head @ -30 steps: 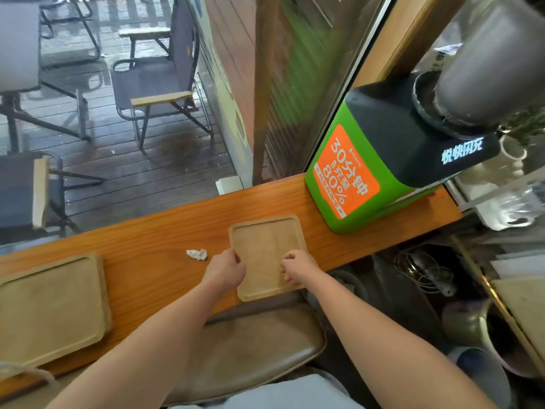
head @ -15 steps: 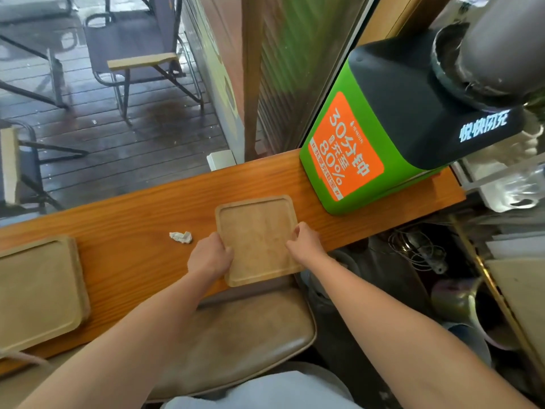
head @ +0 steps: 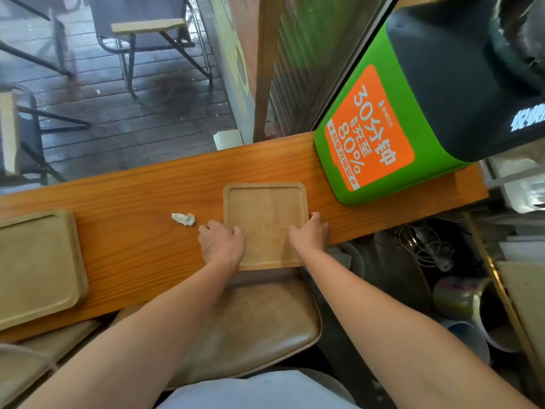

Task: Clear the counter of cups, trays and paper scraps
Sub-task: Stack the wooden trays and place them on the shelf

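I see an orange wooden bench (head: pixel 124 231) by a window, a green charger box (head: pixel 380 128) at its right end. My left hand (head: pixel 221 242) and right hand (head: pixel 309 234) clasp the square wooden tray's (head: pixel 265 222) side edges; it overhangs the near edge. A crumpled paper scrap (head: pixel 184 218) lies just left.

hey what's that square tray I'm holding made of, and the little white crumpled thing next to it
The square tray looks like pale wood with a matte finish: faint grain shows, and it has a raised rim with rounded corners. The white scrap looks like crumpled paper or tissue, with soft creases and no shine; which of the two I can't tell.
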